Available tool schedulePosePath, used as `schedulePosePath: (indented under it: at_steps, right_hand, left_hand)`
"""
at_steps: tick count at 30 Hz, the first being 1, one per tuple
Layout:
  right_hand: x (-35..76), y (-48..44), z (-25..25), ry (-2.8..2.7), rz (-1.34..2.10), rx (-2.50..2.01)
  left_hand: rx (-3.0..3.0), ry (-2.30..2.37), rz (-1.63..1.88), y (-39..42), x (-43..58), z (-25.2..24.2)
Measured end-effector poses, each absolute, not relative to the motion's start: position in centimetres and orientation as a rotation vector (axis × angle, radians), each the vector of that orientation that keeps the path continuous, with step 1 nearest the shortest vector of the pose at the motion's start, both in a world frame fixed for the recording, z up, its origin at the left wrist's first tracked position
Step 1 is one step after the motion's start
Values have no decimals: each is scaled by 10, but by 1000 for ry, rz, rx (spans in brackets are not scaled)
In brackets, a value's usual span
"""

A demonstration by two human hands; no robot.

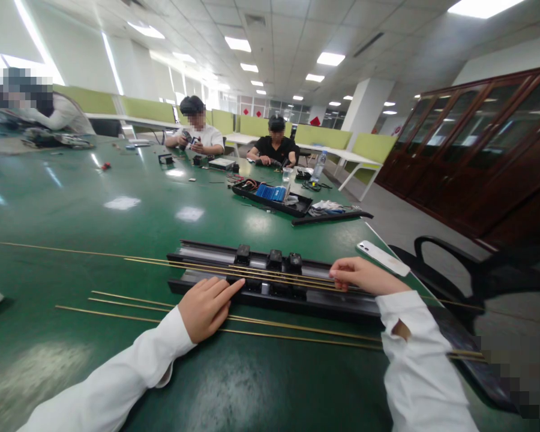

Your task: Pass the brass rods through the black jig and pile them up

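Note:
A long black channel-shaped tray lies across the green table before me. Three small black blocks stand in it, and several thin brass-coloured rods run lengthwise over the tray. My right hand pinches at the rods near the tray's right part; how many sit between the fingertips cannot be made out. At the tray's near edge rests my left hand, index finger stretched toward the rods beside the blocks, holding nothing visible. More loose rods lie on the table nearer me, passing beneath my left wrist and right sleeve.
Beyond the tray, a black box holds blue parts and wires. A white phone lies by the table's right edge, with a black chair beyond. Co-workers sit across the table. A water bottle stands farther back.

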State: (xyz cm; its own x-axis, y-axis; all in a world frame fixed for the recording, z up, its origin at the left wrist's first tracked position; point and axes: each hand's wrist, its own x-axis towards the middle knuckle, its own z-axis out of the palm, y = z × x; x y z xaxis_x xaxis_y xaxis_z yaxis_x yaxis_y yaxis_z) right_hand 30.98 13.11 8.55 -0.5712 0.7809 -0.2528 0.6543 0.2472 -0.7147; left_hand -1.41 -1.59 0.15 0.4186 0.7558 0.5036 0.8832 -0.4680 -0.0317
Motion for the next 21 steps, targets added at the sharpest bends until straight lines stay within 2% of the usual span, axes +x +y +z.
schedulePosePath:
  at_steps: [5,11,21]
  right_hand:
    - [315,134,83,-2353,1227,-1398]
    - [298,130,86,-2485,946,-1326]
    - [265,118,86,-2531,843,-1230]
  left_hand:
    - [-2376,-1414,-635,-16,-15,0]
    - [-2377,-1413,-643,-13,-11,-2]
    - [-2375,-1416,-632,-11,-3,2]
